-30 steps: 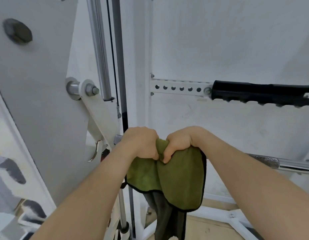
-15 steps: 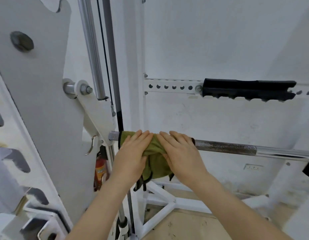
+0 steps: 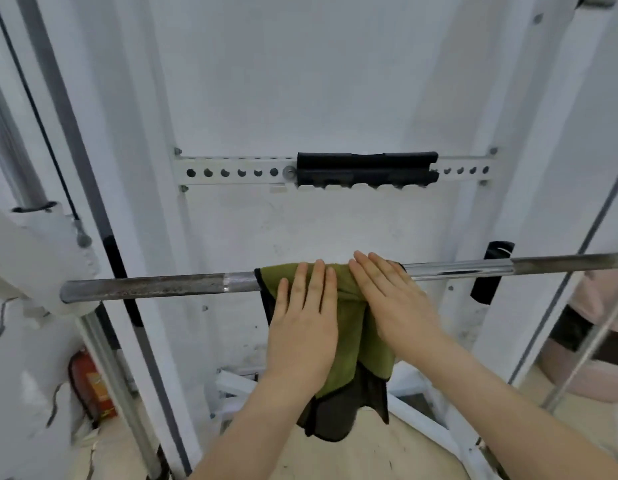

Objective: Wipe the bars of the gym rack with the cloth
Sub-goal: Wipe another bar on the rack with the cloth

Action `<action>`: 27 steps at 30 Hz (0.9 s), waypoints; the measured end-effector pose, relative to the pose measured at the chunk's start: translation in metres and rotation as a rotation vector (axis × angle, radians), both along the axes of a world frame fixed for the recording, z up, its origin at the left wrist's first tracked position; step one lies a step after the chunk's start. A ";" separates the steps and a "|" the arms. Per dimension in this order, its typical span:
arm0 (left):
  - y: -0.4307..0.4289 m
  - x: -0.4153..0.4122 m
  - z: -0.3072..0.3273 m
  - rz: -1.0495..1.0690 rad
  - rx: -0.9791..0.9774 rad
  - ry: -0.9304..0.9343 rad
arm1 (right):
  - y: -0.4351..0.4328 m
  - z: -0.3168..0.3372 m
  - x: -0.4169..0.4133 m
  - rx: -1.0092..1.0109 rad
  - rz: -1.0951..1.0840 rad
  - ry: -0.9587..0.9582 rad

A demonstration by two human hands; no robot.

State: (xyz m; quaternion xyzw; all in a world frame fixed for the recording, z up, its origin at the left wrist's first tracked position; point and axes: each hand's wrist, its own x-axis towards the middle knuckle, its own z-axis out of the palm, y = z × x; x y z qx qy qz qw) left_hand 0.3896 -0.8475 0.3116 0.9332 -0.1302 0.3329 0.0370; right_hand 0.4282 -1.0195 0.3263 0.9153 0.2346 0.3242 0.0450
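A green cloth (image 3: 349,327) with a dark edge hangs draped over a horizontal steel bar (image 3: 148,289) of the white gym rack. The bar runs from a white bracket at the left to the right edge of the view. My left hand (image 3: 304,327) lies flat on the cloth with its fingers straight and pointing up over the bar. My right hand (image 3: 390,299) presses flat on the cloth beside it, fingers straight. The bar's stretch under the cloth is hidden. The bar looks dull and rough on its left part and shiny to the right of the cloth.
A perforated white crossbar with a black padded holder (image 3: 366,169) is fixed on the wall above. White uprights (image 3: 141,202) and chrome guide rods (image 3: 9,140) stand at the left. A red fire extinguisher (image 3: 89,386) sits low left. Another person's legs (image 3: 591,327) show at the right.
Both hands went from gripping the bunched cloth to lying flat on it over the bar. The cloth and hands have slid right along the bar, away from the left bracket.
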 end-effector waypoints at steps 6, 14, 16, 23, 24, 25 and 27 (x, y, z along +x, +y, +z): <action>-0.097 0.023 0.002 -0.168 0.108 -0.025 | -0.114 0.003 0.008 0.079 -0.165 0.036; -0.257 0.063 0.007 -0.188 0.181 -0.029 | -0.267 0.002 0.022 0.147 -0.245 0.093; -0.298 0.074 0.010 -0.144 0.179 -0.028 | -0.303 0.002 0.028 0.203 -0.253 0.087; -0.343 0.099 0.053 0.057 0.293 0.129 | -0.323 -0.008 0.016 0.329 -0.112 0.218; -0.343 0.103 0.059 0.064 0.279 0.183 | -0.324 -0.010 0.012 0.356 -0.099 0.229; -0.343 0.108 0.064 0.056 0.251 0.243 | -0.326 -0.012 0.009 0.394 -0.094 0.235; -0.343 0.119 0.079 0.003 0.202 0.445 | -0.332 -0.017 0.004 0.472 -0.083 0.233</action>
